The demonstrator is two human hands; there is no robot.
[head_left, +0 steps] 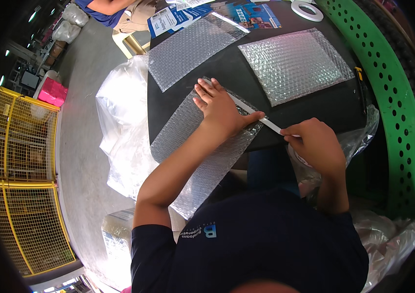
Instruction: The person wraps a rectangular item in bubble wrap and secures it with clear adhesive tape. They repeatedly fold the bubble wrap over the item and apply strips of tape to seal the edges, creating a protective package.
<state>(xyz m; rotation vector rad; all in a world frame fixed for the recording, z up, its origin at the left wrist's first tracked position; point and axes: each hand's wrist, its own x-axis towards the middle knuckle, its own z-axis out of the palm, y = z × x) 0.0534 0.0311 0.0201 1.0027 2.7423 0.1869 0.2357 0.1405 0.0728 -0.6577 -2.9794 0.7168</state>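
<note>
A sheet of clear bubble wrap (183, 127) lies at the table's left near corner and hangs over the front edge. Along its upper right edge runs a white strip of tape (272, 126), which extends past the sheet's corner. My left hand (219, 110) presses flat on this edge, fingers spread and thumb stretched out along the strip. Beyond the corner, my right hand (319, 145) pinches the strip's free end between thumb and fingers. Below that hand a curved white edge shows, partly hidden by it; I cannot tell what it is.
On the black table (222, 66) lie another bubble wrap sheet (188, 49), a bubble wrap stack (298, 66), a tape roll (307, 10), printed sheets (261, 16) and a yellow-black cutter (361, 90). A perforated green metal frame (388, 88) borders the right. Another person (119, 12) sits far left.
</note>
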